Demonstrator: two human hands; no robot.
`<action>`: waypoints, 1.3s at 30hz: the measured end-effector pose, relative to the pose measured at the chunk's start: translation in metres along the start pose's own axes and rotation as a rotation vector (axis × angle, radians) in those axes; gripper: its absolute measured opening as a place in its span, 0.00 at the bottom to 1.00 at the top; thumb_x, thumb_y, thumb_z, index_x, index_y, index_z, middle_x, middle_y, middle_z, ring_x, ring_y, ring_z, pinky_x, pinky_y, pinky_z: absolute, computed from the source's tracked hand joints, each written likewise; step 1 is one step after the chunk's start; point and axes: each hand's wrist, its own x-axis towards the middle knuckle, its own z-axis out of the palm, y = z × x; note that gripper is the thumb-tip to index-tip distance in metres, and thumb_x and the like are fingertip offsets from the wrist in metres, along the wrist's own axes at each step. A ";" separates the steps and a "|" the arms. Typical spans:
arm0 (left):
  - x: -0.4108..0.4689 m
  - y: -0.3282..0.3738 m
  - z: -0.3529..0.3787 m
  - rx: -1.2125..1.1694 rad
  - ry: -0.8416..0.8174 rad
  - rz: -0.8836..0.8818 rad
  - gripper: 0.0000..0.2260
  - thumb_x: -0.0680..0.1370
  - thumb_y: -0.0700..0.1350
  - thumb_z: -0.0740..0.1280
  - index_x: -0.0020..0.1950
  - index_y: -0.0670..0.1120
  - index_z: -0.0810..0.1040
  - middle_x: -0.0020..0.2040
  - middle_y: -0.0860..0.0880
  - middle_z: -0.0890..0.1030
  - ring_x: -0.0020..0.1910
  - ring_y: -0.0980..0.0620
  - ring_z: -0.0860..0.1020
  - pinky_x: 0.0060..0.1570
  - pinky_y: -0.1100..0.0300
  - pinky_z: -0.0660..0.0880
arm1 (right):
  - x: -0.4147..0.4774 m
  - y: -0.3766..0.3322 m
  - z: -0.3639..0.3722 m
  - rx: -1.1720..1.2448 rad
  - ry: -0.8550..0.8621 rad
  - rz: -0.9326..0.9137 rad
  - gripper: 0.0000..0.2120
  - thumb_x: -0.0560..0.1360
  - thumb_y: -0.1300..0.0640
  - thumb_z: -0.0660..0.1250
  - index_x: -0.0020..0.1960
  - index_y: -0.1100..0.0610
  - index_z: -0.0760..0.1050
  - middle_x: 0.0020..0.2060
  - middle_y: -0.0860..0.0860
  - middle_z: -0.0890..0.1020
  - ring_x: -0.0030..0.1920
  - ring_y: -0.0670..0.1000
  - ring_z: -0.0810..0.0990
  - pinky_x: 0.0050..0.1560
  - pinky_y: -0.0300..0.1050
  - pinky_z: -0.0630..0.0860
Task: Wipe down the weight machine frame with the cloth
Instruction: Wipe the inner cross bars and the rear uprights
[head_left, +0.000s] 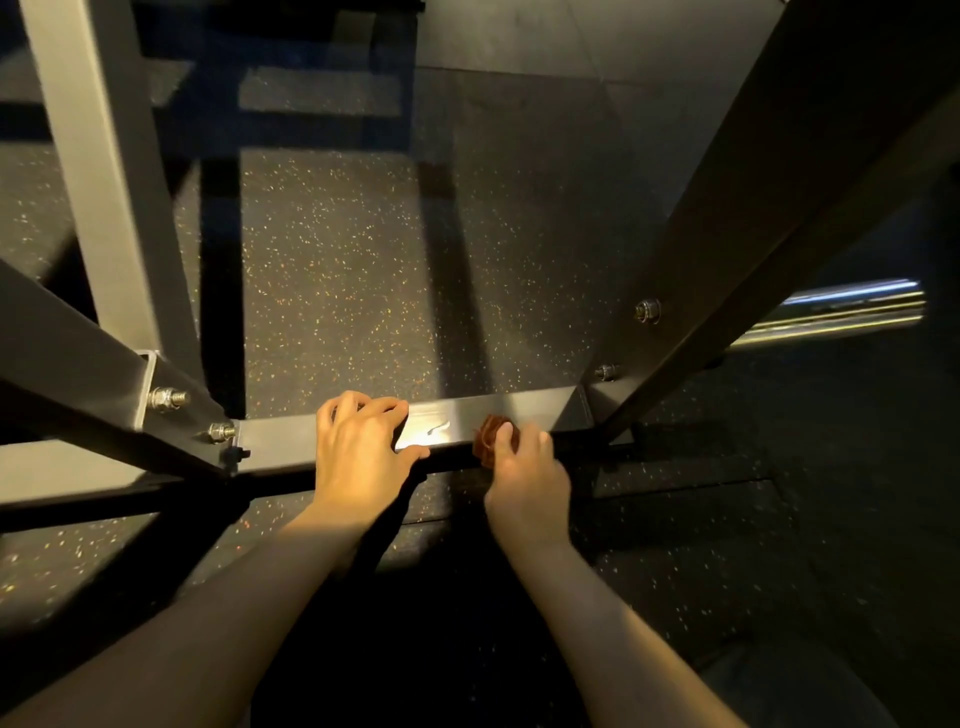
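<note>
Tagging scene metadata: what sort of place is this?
Most likely a gym: speckled rubber floor, a bolted steel machine frame and a chrome weight peg at right. The left hand grips the crossbar; the right hand holds a brown cloth on it.

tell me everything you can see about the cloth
The cloth is a reddish-brown wad, bunched into folds rather than spread flat. It looks like soft fabric, though the dim light hides its weave. The right hand grips it and holds it against the near top edge of the grey metal crossbar, right of the bar's middle. Part of it is hidden by the hand.
</note>
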 end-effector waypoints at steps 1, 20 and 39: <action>0.000 -0.001 0.001 -0.003 0.002 -0.003 0.17 0.69 0.55 0.80 0.50 0.46 0.83 0.49 0.54 0.83 0.51 0.48 0.71 0.57 0.52 0.61 | 0.004 0.010 -0.002 -0.021 0.008 0.011 0.27 0.78 0.55 0.67 0.76 0.56 0.66 0.67 0.55 0.71 0.62 0.53 0.72 0.55 0.44 0.77; 0.006 -0.003 0.006 -0.014 -0.030 0.027 0.20 0.70 0.57 0.79 0.56 0.46 0.85 0.56 0.53 0.83 0.54 0.46 0.72 0.59 0.50 0.65 | 0.039 0.010 -0.014 -0.064 0.122 0.370 0.24 0.77 0.51 0.69 0.70 0.59 0.72 0.66 0.56 0.74 0.64 0.55 0.72 0.65 0.51 0.71; -0.014 -0.041 -0.019 -0.113 -0.053 -0.041 0.31 0.71 0.50 0.80 0.72 0.45 0.76 0.68 0.48 0.79 0.70 0.45 0.73 0.73 0.51 0.62 | 0.034 -0.063 0.014 0.068 0.149 -0.100 0.04 0.75 0.56 0.67 0.50 0.53 0.79 0.48 0.50 0.76 0.50 0.55 0.73 0.51 0.52 0.65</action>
